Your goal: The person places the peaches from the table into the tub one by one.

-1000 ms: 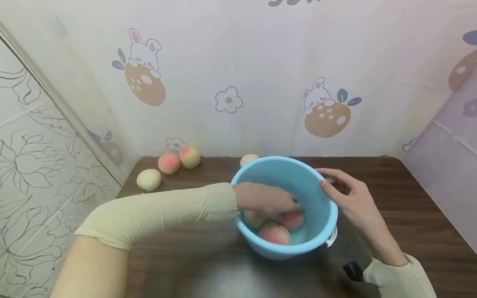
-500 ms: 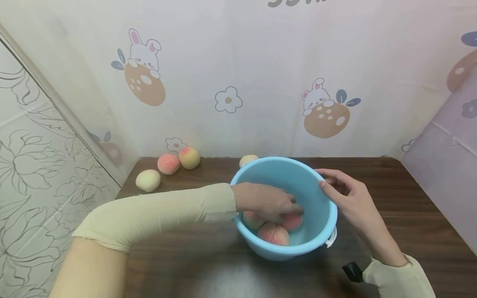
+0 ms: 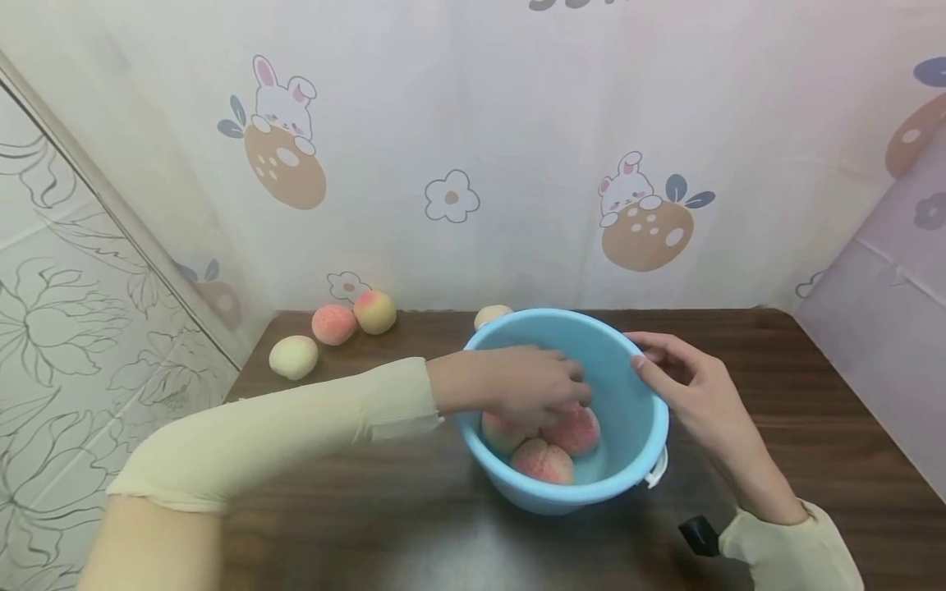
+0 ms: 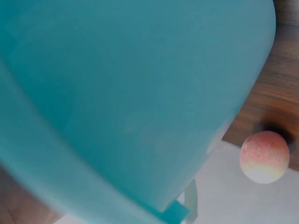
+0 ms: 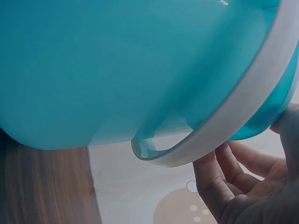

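Blue bucket sits on the tabletop, three peaches visible inside; right hand pinches its rim, left hand is over the peaches, fingers loosely spread, contact unclear. Beyond: pale fruit behind the bucket, three fruits far left.

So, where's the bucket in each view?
Head: bucket, lower half, just right of centre.
Left wrist: fills most of the frame, top to bottom.
Right wrist: upper left and middle, reaching the right edge.
Shared landmark: brown table, at right in left wrist, lower left in right wrist.
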The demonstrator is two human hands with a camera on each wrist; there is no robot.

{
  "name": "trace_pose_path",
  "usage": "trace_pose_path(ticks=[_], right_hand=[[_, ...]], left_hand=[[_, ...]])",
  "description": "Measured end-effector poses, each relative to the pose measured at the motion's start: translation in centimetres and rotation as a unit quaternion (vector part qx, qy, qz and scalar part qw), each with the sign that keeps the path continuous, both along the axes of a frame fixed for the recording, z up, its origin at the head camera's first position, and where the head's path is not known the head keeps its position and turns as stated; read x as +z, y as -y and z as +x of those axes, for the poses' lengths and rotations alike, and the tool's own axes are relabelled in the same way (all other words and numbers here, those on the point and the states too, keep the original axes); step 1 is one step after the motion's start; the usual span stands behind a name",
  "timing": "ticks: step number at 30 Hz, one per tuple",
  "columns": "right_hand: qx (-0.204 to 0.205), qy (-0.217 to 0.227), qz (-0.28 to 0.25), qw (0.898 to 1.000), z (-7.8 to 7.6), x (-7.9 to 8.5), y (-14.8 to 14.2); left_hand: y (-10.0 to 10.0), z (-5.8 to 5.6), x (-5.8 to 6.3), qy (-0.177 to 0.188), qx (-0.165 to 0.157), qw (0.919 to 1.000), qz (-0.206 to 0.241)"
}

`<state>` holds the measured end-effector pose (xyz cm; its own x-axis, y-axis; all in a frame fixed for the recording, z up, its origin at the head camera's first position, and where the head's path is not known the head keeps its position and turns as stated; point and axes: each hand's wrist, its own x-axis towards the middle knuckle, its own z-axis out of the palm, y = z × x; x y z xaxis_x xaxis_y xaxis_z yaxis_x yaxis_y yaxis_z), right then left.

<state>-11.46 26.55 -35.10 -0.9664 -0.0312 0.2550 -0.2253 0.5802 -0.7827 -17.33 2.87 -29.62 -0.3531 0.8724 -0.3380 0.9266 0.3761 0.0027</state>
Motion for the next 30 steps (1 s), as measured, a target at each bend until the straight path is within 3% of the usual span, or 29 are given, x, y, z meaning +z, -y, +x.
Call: trace_pose_path(ticks=[6,12,23,30], right_hand=[[-0.002,-0.004,-0.001,1.000,-0.1,0.1,0.0],[0.000,-0.002,-0.004,1.000,-0.1,0.0,0.1],[-0.005,-0.001,0.002,1.000,-0.1,-0.1,0.1],[-0.008,0.004,-0.001,1.000,0.0,-0.1,0.1]], left_hand=[[0.8,0.5,1.5,-0.067,0.016,0.9971,0.032],[2.0,0.1,2.2,-0.135,0.017,0.9864,0.092],[3.6,-0.9,2.9,-0.147,0.040,0.9752,0.160],[4.5,-1.8,2.6,-0.153,0.059,0.9654,0.202]])
